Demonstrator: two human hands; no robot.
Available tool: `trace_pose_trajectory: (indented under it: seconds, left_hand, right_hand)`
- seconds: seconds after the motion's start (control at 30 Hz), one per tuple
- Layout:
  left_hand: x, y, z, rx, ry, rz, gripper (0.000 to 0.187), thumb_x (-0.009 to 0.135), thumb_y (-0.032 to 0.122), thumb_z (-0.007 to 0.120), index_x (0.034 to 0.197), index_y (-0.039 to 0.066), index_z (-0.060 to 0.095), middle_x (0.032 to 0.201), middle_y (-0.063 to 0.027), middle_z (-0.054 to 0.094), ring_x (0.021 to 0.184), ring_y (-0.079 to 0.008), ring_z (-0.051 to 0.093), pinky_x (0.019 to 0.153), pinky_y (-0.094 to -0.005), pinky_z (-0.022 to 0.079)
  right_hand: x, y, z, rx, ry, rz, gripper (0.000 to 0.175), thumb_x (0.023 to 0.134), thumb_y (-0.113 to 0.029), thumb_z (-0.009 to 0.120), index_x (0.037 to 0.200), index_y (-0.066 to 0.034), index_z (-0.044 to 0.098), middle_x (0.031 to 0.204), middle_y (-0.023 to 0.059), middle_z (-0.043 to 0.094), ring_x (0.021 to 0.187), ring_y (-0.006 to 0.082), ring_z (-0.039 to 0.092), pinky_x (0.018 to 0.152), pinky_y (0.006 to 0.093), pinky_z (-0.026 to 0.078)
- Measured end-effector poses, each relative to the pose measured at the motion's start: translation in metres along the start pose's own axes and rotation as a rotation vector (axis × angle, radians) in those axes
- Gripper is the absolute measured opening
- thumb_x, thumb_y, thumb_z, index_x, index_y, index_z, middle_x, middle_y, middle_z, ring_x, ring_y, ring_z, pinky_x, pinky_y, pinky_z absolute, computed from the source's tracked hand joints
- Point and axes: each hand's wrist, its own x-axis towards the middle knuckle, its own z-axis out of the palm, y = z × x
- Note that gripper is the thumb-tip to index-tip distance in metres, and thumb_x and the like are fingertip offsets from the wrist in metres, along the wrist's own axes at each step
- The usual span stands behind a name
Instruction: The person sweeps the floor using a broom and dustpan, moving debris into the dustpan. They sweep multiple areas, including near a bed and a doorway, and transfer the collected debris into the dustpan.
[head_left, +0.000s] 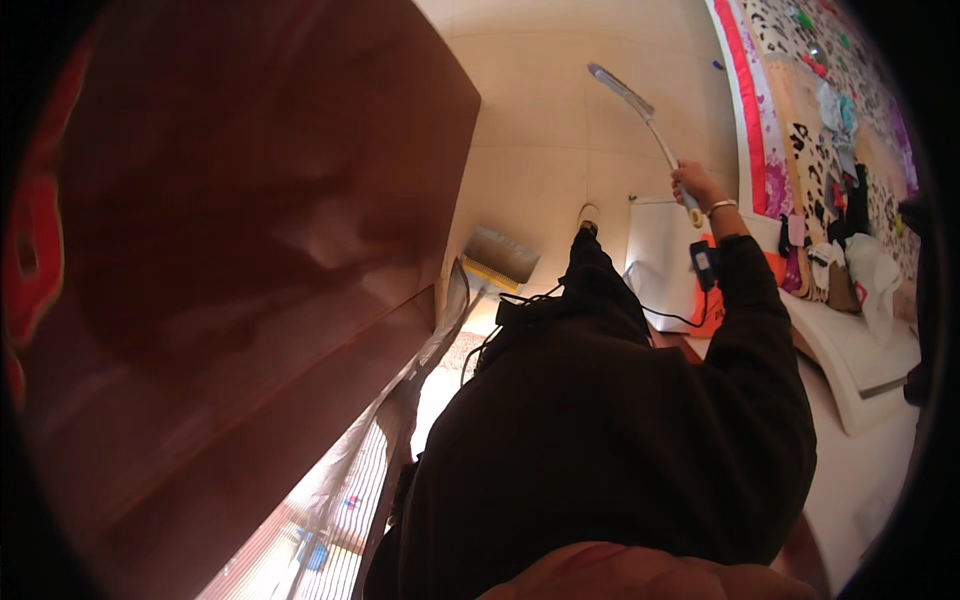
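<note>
My right hand (694, 186), with a bracelet at the wrist, is closed around the light handle of a long-handled brush (626, 94). The brush head points away to the upper left, above the tiled floor. My left hand is out of view. Before me, close to a dark reddish-brown cabinet, a grey dustpan (501, 253) with a yellow toothed edge rests on the floor, its handle partly hidden. A black device with a cable (703, 264) is beside my right forearm. One shoe (589, 216) shows below my dark trousers.
The large cabinet (262, 187) fills the left side. A bed with a patterned cover (814, 161) stands at right, with socks and other clothes on it. A white box-like object (660, 240) and a pale curved chair or seat (855, 360) are nearby. A sheer curtain (360, 442) hangs at lower left.
</note>
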Motion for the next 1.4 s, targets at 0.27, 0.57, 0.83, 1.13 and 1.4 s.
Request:
trace_pose_trajectory:
  seconds: [0.27,0.57,0.83,1.13,1.4]
  left_hand:
    - [0.056,0.213,-0.01,0.153,0.038,0.233,0.041,0.076,0.034,0.07,0.114,0.021,0.063,0.096,-0.0147,0.068,0.088,-0.0349,0.065,0.072,-0.0461,0.051]
    - [0.166,0.422,-0.065,0.236,0.073,0.491,0.037,0.078,0.031,0.069,0.113,0.02,0.064,0.092,-0.0149,0.068,0.084,-0.0343,0.065,0.071,-0.0457,0.051]
    - [0.242,0.561,-0.117,0.348,0.111,0.678,0.036,0.079,0.03,0.068,0.113,0.022,0.063,0.094,-0.0126,0.069,0.088,-0.0327,0.065,0.076,-0.0449,0.052]
    - [0.308,0.706,-0.176,0.43,0.11,0.665,0.036,0.078,0.032,0.068,0.113,0.023,0.063,0.096,-0.0098,0.069,0.091,-0.0305,0.066,0.078,-0.0435,0.052]
    - [0.356,0.787,-0.227,0.397,0.114,0.559,0.031,0.077,0.034,0.07,0.105,0.023,0.066,0.094,-0.0082,0.069,0.09,-0.0291,0.066,0.076,-0.0423,0.053]
  right_hand:
    - [0.087,0.027,0.035,-0.776,-0.423,-0.427,0.01,0.074,-0.009,0.061,0.07,-0.0017,0.067,0.063,0.0131,0.064,0.052,0.0214,0.062,0.045,0.0363,0.049]
    - [-0.002,-0.053,-0.034,0.476,-0.409,0.263,0.061,0.083,-0.003,0.055,0.14,-0.0017,0.035,0.068,0.0064,0.054,0.047,0.0108,0.049,0.038,0.024,0.041]
    - [0.011,-0.041,-0.115,0.164,0.156,0.205,0.064,0.085,-0.009,0.051,0.145,-0.0117,0.028,0.068,0.0057,0.051,0.046,0.0123,0.049,0.038,0.0277,0.044]
    - [0.152,-0.123,-0.101,0.099,0.087,0.274,0.002,0.079,0.001,0.048,0.079,0.003,0.049,0.053,0.0104,0.05,0.038,0.0205,0.051,0.034,0.0355,0.042]
    - [0.193,-0.259,-0.129,0.545,-0.454,0.303,0.056,0.086,-0.008,0.054,0.139,-0.0061,0.035,0.066,0.0023,0.049,0.043,0.0082,0.043,0.036,0.0226,0.039]
